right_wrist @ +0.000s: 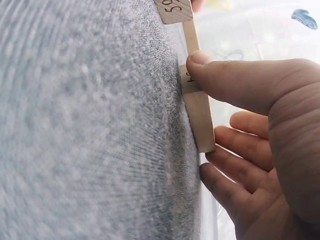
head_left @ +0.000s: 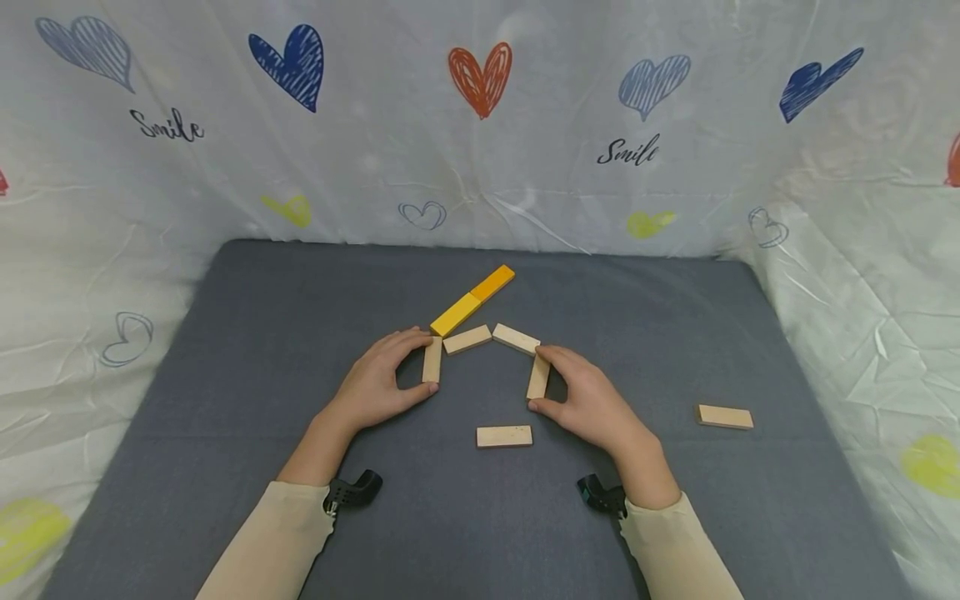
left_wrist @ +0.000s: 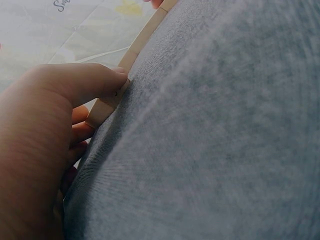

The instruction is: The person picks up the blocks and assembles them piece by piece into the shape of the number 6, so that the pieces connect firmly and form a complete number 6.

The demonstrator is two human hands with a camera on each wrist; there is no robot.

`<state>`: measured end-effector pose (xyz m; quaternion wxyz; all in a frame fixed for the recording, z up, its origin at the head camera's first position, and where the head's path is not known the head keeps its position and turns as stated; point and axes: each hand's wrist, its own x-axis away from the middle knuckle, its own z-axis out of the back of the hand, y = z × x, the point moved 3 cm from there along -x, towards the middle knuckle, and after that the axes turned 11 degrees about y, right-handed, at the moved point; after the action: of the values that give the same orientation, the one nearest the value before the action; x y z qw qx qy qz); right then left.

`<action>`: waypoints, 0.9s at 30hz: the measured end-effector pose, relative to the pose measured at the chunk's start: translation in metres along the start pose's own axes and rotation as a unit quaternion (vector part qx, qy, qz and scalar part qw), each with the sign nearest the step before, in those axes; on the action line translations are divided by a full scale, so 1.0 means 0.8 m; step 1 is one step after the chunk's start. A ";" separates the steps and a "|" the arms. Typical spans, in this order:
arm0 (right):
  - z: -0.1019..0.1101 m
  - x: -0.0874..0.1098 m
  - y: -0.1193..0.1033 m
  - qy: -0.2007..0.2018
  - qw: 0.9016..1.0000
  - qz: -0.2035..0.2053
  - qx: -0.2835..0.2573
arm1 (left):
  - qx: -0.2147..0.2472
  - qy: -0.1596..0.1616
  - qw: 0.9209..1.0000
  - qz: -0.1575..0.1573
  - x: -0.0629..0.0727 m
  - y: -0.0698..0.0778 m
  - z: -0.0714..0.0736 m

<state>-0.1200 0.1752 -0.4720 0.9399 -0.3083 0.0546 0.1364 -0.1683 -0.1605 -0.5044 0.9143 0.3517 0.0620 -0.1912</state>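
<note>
My left hand (head_left: 384,377) holds a plain wooden block (head_left: 432,360) by its two ends, thumb at the near end and fingers at the far end. Likewise, my right hand (head_left: 588,392) grips another wooden block (head_left: 538,377) lengthwise between thumb and fingers. Both blocks lie flat on the grey cloth. Between them, two more plain blocks, one on the left (head_left: 467,340) and one on the right (head_left: 516,339), form a shallow peak. In the right wrist view, the thumb presses a numbered end of the held block (right_wrist: 192,80).
A yellow block (head_left: 455,314) and an orange block (head_left: 492,283) form a diagonal line behind the peak. One plain block (head_left: 504,437) lies nearer, between my forearms; another (head_left: 725,417) is far right. A white curtain (head_left: 555,108) with hearts hangs behind the table (head_left: 262,300).
</note>
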 end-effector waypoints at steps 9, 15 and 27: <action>0.005 0.004 0.000 0.016 1.000 -0.001 -0.010 | 0.001 -0.001 1.000 0.002 0.000 0.001 0.000; 0.015 0.014 0.005 0.038 0.999 -0.003 -0.002 | 0.002 -0.001 1.000 0.001 0.000 0.001 0.000; 0.037 0.042 0.021 0.074 0.997 -0.025 0.029 | 0.000 -0.004 1.000 0.000 -0.001 0.000 -0.001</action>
<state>-0.0922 0.2135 -0.4637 0.9447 -0.2918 0.1204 0.0883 -0.1688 -0.1602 -0.5047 0.9145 0.3512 0.0586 -0.1920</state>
